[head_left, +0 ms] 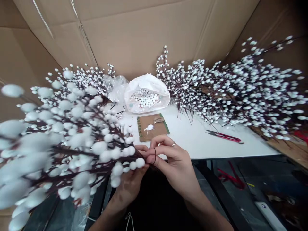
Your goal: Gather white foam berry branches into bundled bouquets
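Note:
A large bundle of artificial white berry branches spreads leftward and toward the camera. My left hand is closed around the stem ends of this bundle, its fingers partly hidden by berries. My right hand meets it at the stems, thumb and fingers pinching a thin dark tie that loops over the fingertips. On the table in front of both hands lies a piece of cardboard with a white blob of what may be glue on it.
A white bag of loose white berries stands behind the cardboard. Heaps of berry branches lie at the right, more at the back left. Red-handled snips rest on the white table. Cardboard walls enclose the back.

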Demonstrator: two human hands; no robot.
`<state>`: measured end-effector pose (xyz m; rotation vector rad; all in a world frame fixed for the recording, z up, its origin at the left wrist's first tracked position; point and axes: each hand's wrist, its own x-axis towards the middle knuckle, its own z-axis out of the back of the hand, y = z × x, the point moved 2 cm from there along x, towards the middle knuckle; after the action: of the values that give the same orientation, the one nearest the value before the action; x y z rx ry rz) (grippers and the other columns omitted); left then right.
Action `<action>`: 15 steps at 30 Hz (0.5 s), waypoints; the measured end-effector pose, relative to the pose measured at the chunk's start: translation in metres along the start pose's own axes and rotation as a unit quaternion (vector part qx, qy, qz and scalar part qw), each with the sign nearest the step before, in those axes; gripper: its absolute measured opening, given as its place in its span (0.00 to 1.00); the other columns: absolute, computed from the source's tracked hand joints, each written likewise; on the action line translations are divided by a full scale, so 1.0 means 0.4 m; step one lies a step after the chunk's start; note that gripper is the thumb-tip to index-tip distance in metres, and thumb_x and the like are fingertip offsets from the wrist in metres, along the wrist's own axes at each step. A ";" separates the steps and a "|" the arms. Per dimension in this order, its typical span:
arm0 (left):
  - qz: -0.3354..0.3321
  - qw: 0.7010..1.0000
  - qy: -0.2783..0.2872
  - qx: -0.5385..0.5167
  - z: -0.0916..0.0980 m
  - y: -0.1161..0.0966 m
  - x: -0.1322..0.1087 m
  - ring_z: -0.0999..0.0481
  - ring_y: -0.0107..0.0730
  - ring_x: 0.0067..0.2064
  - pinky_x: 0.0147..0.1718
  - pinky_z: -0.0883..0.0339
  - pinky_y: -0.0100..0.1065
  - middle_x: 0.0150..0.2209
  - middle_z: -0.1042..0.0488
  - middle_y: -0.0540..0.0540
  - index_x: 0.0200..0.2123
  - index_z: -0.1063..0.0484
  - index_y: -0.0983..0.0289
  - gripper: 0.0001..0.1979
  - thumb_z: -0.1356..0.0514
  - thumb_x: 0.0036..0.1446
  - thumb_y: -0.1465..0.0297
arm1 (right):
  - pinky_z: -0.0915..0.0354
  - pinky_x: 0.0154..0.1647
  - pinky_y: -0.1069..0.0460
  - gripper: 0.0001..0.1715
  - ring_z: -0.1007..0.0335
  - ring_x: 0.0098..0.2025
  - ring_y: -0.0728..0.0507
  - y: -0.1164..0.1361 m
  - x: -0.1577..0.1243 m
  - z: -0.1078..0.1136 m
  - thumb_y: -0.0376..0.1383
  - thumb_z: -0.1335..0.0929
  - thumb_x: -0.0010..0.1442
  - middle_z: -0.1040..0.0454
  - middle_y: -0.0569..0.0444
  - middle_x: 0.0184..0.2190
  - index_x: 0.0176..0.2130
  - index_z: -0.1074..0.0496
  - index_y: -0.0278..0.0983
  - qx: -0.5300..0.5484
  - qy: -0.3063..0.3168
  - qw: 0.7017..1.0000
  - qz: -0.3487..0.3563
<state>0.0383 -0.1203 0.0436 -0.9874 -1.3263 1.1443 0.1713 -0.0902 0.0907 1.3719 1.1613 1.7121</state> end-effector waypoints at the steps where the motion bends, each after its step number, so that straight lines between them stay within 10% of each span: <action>1: 0.027 1.000 0.008 0.010 0.001 0.006 -0.004 0.31 0.41 0.46 0.47 0.38 0.41 0.38 0.27 0.53 0.39 0.26 0.58 0.10 0.41 0.53 0.64 | 0.40 0.34 0.53 0.05 0.37 0.35 0.48 -0.004 0.003 0.001 0.33 0.31 0.55 0.37 0.56 0.34 0.28 0.25 0.41 0.050 0.016 0.998 -0.038; 8: 0.116 0.973 0.091 -0.176 -0.023 0.040 0.001 0.26 0.37 0.38 0.43 0.35 0.37 0.32 0.24 0.53 0.33 0.25 0.64 0.11 0.43 0.56 0.63 | 0.43 0.29 0.55 0.07 0.41 0.28 0.51 -0.035 0.015 0.024 0.37 0.29 0.53 0.35 0.56 0.30 0.27 0.27 0.35 0.285 0.126 0.925 -0.216; 15: 0.129 0.960 0.095 -0.231 -0.053 0.025 0.016 0.27 0.37 0.39 0.45 0.37 0.39 0.34 0.24 0.57 0.31 0.29 0.65 0.09 0.42 0.56 0.64 | 0.42 0.30 0.56 0.08 0.40 0.26 0.52 -0.069 -0.006 0.049 0.37 0.27 0.51 0.31 0.57 0.24 0.28 0.26 0.34 0.350 0.059 0.885 -0.300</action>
<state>0.0582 -0.1101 0.0342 -1.6109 -1.3626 0.9124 0.1896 -0.0768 0.0655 1.0887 2.1432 0.9592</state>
